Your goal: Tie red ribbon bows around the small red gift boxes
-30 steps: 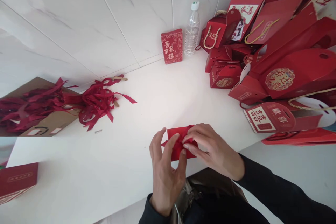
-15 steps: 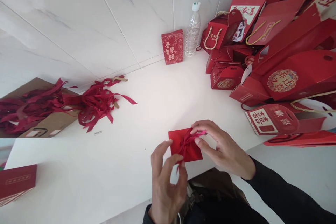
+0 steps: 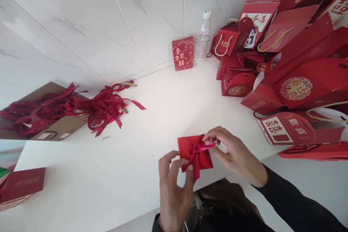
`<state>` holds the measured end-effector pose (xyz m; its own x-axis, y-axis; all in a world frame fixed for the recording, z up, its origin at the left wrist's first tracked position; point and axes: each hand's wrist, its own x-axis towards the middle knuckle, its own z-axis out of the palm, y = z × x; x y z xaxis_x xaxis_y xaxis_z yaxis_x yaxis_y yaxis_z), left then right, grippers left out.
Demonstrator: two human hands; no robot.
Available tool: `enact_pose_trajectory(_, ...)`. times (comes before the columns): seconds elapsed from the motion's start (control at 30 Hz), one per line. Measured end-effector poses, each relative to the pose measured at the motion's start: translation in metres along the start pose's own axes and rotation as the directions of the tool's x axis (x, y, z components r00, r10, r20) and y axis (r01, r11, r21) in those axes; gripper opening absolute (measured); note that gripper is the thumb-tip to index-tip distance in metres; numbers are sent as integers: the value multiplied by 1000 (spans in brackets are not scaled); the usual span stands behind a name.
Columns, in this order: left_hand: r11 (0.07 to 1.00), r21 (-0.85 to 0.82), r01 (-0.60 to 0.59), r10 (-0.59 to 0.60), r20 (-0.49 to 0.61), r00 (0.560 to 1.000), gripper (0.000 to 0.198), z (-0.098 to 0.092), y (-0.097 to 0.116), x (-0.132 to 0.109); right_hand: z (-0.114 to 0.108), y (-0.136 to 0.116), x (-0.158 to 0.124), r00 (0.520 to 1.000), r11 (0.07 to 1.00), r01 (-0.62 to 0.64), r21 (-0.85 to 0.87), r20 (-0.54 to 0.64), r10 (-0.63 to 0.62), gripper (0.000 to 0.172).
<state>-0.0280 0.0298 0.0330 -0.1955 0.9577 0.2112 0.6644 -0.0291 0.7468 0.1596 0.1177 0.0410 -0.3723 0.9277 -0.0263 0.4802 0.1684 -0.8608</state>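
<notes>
Left hand (image 3: 174, 188): near edge of the table, palm turned towards the camera. Its thumb and forefinger are pinched shut on the lower tail of the ribbon (image 3: 198, 149), and the other fingers curl loosely.
Right hand (image 3: 235, 154): just right of the packet, in a dark sleeve. Its fingers (image 3: 210, 140) are closed on the ribbon's right-hand loop, which is drawn out sideways.
Small red packet (image 3: 202, 157): lies flat on the white table (image 3: 114, 174) at the near edge, right of centre, between the two hands. The ribbon is tied in a bow across its top.
Loose ribbons (image 3: 108, 107): a tangled red heap on the far left of the table, well apart from the hands. It spills from a brown cardboard box (image 3: 58, 130) that holds more of them.
Upright red box (image 3: 183, 53): stands at the far edge against the tiled wall (image 3: 122, 18) and bears gold characters.
Water bottle (image 3: 203, 37): clear with a white cap, just right of that box — nearly empty, as far as can be told.
Gift bags (image 3: 296, 65): a heap of red bags and boxes filling the right side, some with gold cord handles.
Flat red box (image 3: 21, 187): near left corner, partly cut off by the frame.
</notes>
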Motion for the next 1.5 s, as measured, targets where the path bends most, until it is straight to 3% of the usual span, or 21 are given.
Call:
enact_pose_trajectory(0.33,976,-132,174,-180,-33,983,15,7,-8,-7,3,2,-3,994,994,-112,-10,1,112,21)
enact_pose_trajectory(0.63,976,-119,180,-184,-24,983,13,1,-12,-9,4,0,-3,991,990,-136,-34,0,136,21)
enact_pose_trajectory(0.77,979,-132,154,-160,-34,986,9,1,-8,-9,2,3,-11,998,994,3,-107,-70,-11,17)
enact_pose_trajectory(0.9,980,-177,94,-97,-10,995,14,0,2,-3,1,1,-18,966,955,217,-202,-100,-240,40)
enact_pose_trajectory(0.97,980,-180,84,-82,20,996,16,0,6,4,3,-1,-18,956,944,266,-195,-71,-284,32)
enact_pose_trajectory(1.07,992,-124,16,-10,46,999,15,5,9,14,7,-5,-15,960,952,265,-155,-54,-276,10)
enact_pose_trajectory(1.17,997,-41,-64,66,57,996,12,12,8,23,8,-4,-12,972,970,205,-131,-92,-218,9)
enact_pose_trajectory(1.33,998,-48,-38,40,49,998,13,11,6,23,4,-2,-11,969,991,78,-109,-224,-101,7)
enact_pose_trajectory(1.43,993,-116,3,3,51,999,20,0,2,17,4,-10,-18,914,969,156,-190,-343,-214,15)
enact_pose_trajectory(1.5,989,-147,19,-10,60,998,21,-7,-2,12,10,-18,-23,875,921,285,-266,-319,-363,17)
